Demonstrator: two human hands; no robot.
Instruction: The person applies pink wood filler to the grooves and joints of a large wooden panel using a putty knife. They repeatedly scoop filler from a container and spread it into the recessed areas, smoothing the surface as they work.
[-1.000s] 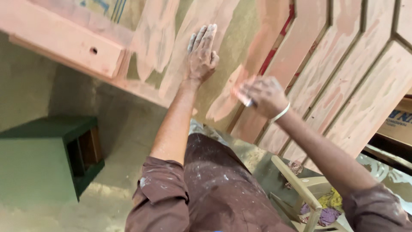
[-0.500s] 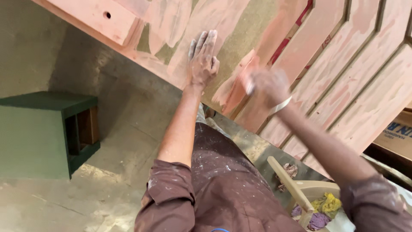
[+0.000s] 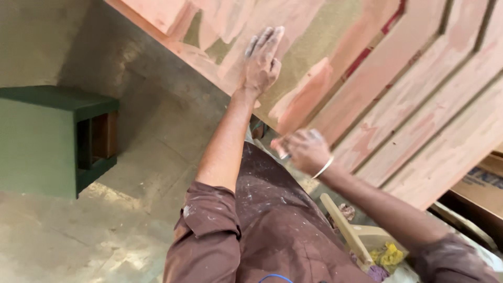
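A large wooden panel (image 3: pixel 398 78) with raised slats leans in front of me, smeared with pinkish filler over greenish wood. My left hand (image 3: pixel 262 63) lies flat on its surface, fingers together and pointing up. My right hand (image 3: pixel 304 149) is blurred at the lower edge of the panel, closed around a small flat tool (image 3: pixel 279 149) whose tip touches a pink patch; its exact kind is too blurred to tell. A metal bangle (image 3: pixel 324 167) sits on that wrist. Both arms wear dusty brown sleeves.
A green box-shaped cabinet (image 3: pixel 42 141) stands on the concrete floor at the left. Below my right arm are a pale wooden stick (image 3: pixel 343 228) and yellow and purple rags (image 3: pixel 385 257). A cardboard box (image 3: pixel 482 183) sits at the right edge.
My right hand has slid down and left along the panel, from beside the slats to its lower edge. The left hand stays pressed in place. The view has shifted.
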